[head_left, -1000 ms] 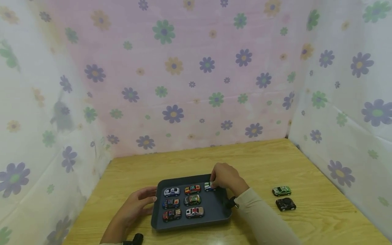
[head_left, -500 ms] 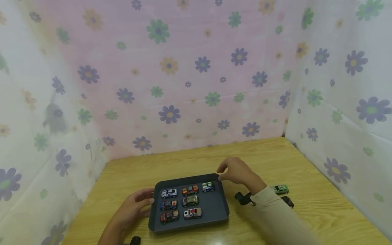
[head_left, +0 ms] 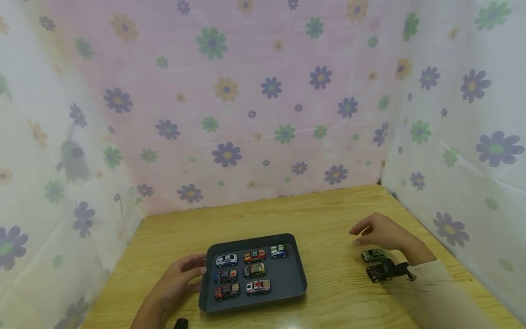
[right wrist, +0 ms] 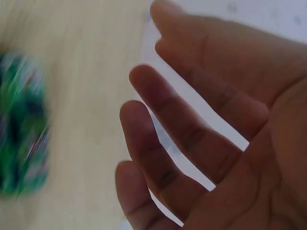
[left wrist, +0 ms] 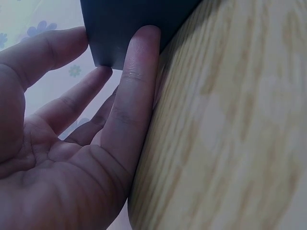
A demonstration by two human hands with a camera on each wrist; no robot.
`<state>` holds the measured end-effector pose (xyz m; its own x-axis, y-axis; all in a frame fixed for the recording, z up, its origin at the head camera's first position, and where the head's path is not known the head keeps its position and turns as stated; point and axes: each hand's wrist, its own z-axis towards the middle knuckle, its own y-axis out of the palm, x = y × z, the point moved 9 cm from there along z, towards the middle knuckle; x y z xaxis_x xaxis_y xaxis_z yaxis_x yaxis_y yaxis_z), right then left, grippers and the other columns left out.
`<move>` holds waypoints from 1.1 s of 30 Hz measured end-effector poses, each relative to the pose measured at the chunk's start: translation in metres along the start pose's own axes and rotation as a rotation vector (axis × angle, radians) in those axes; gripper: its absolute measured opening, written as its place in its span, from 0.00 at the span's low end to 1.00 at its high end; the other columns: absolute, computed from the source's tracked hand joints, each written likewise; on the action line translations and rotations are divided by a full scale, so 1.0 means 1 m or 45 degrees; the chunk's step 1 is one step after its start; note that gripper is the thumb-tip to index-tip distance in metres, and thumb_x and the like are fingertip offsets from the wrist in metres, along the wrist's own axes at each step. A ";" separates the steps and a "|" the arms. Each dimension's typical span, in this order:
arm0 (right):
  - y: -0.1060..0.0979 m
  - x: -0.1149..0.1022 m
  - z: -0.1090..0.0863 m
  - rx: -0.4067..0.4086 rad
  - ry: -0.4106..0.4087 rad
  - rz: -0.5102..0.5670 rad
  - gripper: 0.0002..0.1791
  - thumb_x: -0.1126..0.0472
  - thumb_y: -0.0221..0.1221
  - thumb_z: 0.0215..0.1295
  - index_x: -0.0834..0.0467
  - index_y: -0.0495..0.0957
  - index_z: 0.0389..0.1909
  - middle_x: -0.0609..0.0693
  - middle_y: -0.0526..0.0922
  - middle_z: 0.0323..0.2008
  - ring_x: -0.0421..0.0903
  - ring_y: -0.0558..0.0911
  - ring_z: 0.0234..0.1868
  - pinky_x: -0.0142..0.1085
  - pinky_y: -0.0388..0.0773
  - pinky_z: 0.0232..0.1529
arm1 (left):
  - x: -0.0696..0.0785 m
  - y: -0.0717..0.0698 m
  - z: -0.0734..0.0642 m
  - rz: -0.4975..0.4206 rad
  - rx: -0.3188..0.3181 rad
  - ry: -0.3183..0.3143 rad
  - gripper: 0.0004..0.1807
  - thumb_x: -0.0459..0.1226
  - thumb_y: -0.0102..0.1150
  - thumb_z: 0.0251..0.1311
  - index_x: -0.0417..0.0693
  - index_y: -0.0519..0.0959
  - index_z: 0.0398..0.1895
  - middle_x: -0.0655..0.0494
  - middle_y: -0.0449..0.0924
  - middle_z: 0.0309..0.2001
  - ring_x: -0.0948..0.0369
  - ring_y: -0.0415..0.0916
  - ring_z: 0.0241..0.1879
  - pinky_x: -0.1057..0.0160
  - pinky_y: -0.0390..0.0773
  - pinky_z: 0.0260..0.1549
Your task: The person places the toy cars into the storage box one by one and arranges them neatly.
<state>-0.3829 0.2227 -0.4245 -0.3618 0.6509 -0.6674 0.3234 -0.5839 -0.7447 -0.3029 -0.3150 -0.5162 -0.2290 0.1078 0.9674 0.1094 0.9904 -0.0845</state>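
A dark grey tray (head_left: 287,279) holds several small toy cars in columns, among them a white-green-blue toy car (head_left: 279,251) at its far right and a white-red toy car (head_left: 258,287) near the front. My left hand (head_left: 177,276) touches the tray's left side; in the left wrist view, straight fingertips lie against the tray's outer wall (left wrist: 115,33). My right hand (head_left: 384,233) hovers above the table with nothing in it, fingers relaxed and spread. Close to it are a green toy car (head_left: 371,255), blurred in the right wrist view, and a black toy car (head_left: 373,273), partly covered by the wrist camera.
The wooden table (head_left: 328,219) extends behind and around the tray. Flowered cloth (head_left: 263,137) encloses it at the back and both sides. A black wrist camera (head_left: 392,268) sits on the right wrist, over the black toy car.
My right hand has let go of the white-green-blue toy car in the tray and moved right, over to the two cars on the table. The left hand has stayed at the tray.
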 end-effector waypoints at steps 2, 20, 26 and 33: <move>-0.003 0.013 -0.009 -0.044 -0.021 0.029 0.18 0.57 0.69 0.67 0.60 0.86 0.54 0.59 0.86 0.55 0.64 0.84 0.55 0.42 0.88 0.47 | 0.000 0.001 0.000 0.001 -0.009 0.006 0.34 0.38 0.64 0.70 0.38 0.67 0.75 0.36 0.70 0.70 0.53 0.80 0.59 0.48 0.85 0.54; 0.001 0.063 -0.032 -0.187 -0.060 0.146 0.21 0.58 0.71 0.64 0.62 0.85 0.56 0.60 0.87 0.54 0.43 0.87 0.49 0.30 0.84 0.45 | -0.001 0.000 0.001 0.022 0.001 -0.008 0.35 0.41 0.67 0.68 0.40 0.67 0.75 0.37 0.69 0.72 0.52 0.79 0.62 0.48 0.85 0.55; 0.000 0.062 -0.031 -0.164 -0.086 0.127 0.15 0.59 0.71 0.64 0.60 0.88 0.50 0.56 0.89 0.48 0.37 0.87 0.45 0.31 0.84 0.43 | 0.002 0.002 0.000 0.024 -0.011 0.003 0.34 0.40 0.66 0.69 0.40 0.67 0.75 0.37 0.69 0.71 0.52 0.78 0.62 0.49 0.85 0.55; 0.005 0.057 -0.026 -0.156 -0.076 0.089 0.13 0.61 0.72 0.61 0.60 0.89 0.46 0.56 0.91 0.44 0.38 0.88 0.38 0.32 0.86 0.38 | 0.000 0.000 -0.001 0.031 0.008 0.001 0.34 0.40 0.66 0.69 0.41 0.68 0.75 0.37 0.70 0.71 0.52 0.79 0.61 0.48 0.85 0.54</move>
<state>-0.3789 0.2698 -0.4665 -0.3847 0.5789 -0.7189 0.4527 -0.5604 -0.6935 -0.3017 -0.3152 -0.5162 -0.2253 0.1319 0.9653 0.1091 0.9880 -0.1095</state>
